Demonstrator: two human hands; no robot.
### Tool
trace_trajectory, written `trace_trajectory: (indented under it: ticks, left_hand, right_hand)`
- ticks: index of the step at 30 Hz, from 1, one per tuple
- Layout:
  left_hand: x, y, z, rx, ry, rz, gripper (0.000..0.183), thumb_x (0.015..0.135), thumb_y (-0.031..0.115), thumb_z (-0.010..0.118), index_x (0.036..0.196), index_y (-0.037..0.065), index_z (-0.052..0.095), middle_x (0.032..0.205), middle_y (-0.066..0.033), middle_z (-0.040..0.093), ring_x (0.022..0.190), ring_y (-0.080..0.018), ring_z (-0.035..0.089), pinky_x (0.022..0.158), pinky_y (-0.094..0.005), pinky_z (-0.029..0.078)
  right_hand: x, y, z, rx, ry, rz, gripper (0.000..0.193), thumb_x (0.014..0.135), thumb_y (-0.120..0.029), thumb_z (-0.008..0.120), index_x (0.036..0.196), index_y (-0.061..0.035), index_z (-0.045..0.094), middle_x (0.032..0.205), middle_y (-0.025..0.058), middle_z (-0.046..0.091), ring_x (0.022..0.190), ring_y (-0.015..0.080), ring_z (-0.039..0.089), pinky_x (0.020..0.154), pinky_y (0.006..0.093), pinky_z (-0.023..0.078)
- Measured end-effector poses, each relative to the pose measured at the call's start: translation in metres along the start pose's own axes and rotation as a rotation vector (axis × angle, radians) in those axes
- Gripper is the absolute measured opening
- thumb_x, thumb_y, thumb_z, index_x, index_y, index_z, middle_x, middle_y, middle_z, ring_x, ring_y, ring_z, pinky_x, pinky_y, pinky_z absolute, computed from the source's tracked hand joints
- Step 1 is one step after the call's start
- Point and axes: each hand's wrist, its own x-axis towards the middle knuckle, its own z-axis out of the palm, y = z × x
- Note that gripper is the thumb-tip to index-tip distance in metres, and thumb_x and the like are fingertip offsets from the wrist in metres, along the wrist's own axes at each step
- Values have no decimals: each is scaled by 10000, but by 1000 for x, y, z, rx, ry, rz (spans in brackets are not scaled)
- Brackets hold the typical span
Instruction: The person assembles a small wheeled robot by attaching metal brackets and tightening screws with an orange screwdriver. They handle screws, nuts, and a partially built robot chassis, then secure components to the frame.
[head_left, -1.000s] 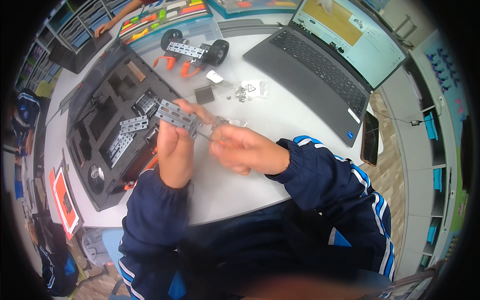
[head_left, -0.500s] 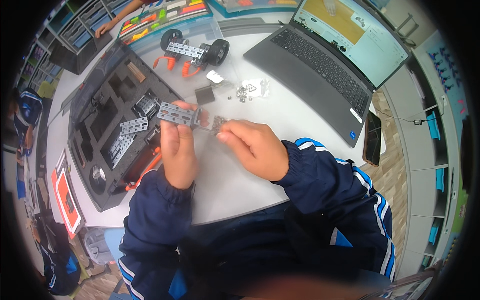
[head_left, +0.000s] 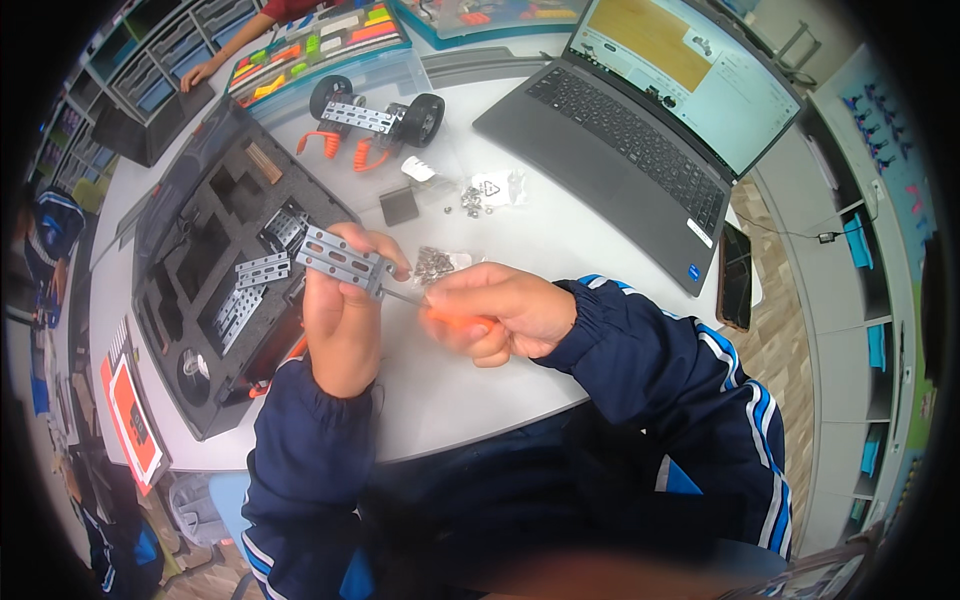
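"What surrounds the hands?"

"A white bench [head_left: 450, 410]. On it, from the hands, a dark grey foam-lined case [head_left: 190, 320] around nine o'clock, a dark grey laptop [head_left: 610, 150] at two, a silver metal frame with black wheels [head_left: 362, 117] at twelve."

"And the hands?"

"The left hand [head_left: 340, 330] clamps a silver perforated metal bracket [head_left: 335, 258], between nine and ten o'clock from the right hand [head_left: 510, 315], which grips an orange-handled screwdriver [head_left: 462, 321], its shaft reaching the bracket's four-o'clock end."

"Anything different?"

"Half a second ago no orange showed there; now the handle appears, blurred, among curled fingers."

"Smallest?"

"Shiny metal fasteners [head_left: 434, 262], three o'clock from the bracket."
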Motion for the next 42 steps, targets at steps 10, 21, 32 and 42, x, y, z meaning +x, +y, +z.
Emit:
trace_trajectory:
  ticks: [10,21,32,42]
  left_hand:
    - [0,-7,-1,0,183,12,399,981,342,535,1207,32,424,1042,-115,563,955,-186,545,865,-337,430]
    - [-5,-12,2,5,204,-54,384,991,299,523,1230,24,402,1088,-113,549,1001,-199,543,886,-348,435]
    - [-5,-11,-1,26,152,-41,417,990,364,509,1214,30,399,1077,-115,550,937,-175,525,872,-321,423]
    - [-6,-7,1,25,142,-17,427,981,392,519,1197,42,410,1016,-107,566,887,-156,512,832,-301,412]
  right_hand:
    - [9,16,8,-590,490,-580,153,948,-178,603,958,-28,576,740,19,549,589,110,508,532,265,390]
    - [3,18,4,-1392,651,-828,94,929,-85,564,972,-13,604,822,141,603,711,325,604,635,350,479]
    - [2,6,3,-810,345,-436,285,1011,-252,461,938,-19,606,725,-2,530,552,81,430,518,235,364]
    - [-2,2,1,-138,112,-57,365,1012,-356,471,960,-5,559,624,-65,326,463,31,221,448,223,195]
